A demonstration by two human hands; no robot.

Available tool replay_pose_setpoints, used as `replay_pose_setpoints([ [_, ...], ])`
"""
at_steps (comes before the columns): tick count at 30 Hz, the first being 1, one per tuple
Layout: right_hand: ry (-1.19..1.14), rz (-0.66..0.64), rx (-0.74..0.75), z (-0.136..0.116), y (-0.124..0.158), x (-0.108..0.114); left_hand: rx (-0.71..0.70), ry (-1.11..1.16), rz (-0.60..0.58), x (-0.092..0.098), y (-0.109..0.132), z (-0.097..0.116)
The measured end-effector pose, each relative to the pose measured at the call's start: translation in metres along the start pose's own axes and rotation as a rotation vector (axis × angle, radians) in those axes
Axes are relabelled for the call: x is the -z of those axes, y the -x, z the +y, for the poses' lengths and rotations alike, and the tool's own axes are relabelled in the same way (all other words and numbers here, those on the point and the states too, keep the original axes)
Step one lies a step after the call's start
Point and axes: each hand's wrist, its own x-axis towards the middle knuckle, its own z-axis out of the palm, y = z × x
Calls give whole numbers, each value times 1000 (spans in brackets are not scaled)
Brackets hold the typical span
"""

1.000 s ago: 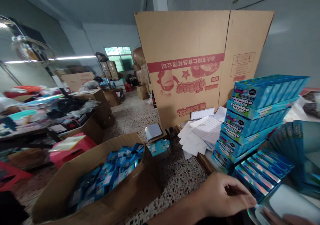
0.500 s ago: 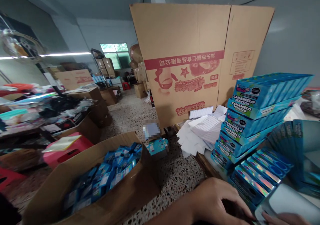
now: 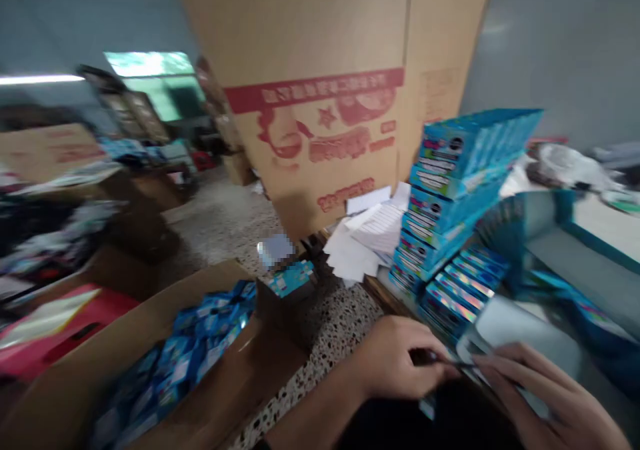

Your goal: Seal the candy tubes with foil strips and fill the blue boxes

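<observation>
Low in the view, my left hand [image 3: 400, 358] is closed in a pinch on the edge of a thin piece of card that I see nearly edge-on. My right hand [image 3: 530, 380] pinches the same card from the other side. Pale flat card [image 3: 525, 333] lies just behind my fingers. Beyond them is a row of blue boxes with shiny fronts [image 3: 463, 290], beside a tall stack of blue candy boxes [image 3: 440, 177]. Motion blur hides the exact shape of what I hold.
An open carton [image 3: 215, 277] full of small blue boxes stands on the floor at left. A large cardboard sheet [image 3: 310, 43] rises behind loose white papers [image 3: 367, 237]. Folded blue cartons [image 3: 545, 220] lie at right. A red stool [image 3: 110, 303] is far left.
The view has turned right and down, so the surroundings shift left. My right hand has come fully into view, and both hands now show pinching the card.
</observation>
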Motion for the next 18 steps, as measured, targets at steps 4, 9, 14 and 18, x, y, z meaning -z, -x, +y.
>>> replay_pose_setpoints([
  [4,14,-34,-114,-18,-4,4,29,-78,-94,14,-12,12],
  [9,-3,189,-272,-11,-8,17,177,42,-19,14,-27,5],
  [14,-125,568,-426,10,-5,30,312,313,136,4,-47,2],
  [18,-384,590,-456,22,-11,25,281,527,165,-9,-76,1],
])
